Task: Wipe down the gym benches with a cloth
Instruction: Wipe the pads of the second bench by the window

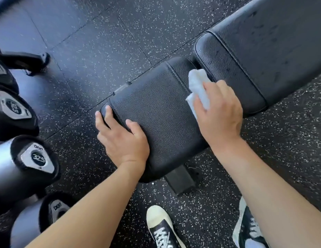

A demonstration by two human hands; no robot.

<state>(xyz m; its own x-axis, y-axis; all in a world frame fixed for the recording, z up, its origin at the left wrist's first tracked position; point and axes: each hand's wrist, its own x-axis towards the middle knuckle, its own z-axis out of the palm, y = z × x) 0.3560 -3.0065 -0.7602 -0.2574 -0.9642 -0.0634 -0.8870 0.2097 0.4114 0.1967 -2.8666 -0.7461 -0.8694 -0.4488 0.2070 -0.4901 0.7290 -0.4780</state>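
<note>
At nine o'clock, dumbbells (36, 156) lie stacked by the rubber floor (95, 51). The left hand (120, 138) rests spread on the seat pad (156, 113), likely bracing it. Toward three o'clock, the right hand (220, 113) presses its fingers flat on the white cloth (198, 85) at the gap before the back pad (260, 56), probably to wipe that seam. Sneakers (163, 228) stand at six.

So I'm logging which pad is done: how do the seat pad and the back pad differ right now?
The seat pad looks dry and matte; the back pad shows dark wet-looking streaks. The left hand rests on the seat pad's corner, while the right hand presses the white cloth at the gap beside the back pad. Both are black textured upholstery with stitched seams.
</note>
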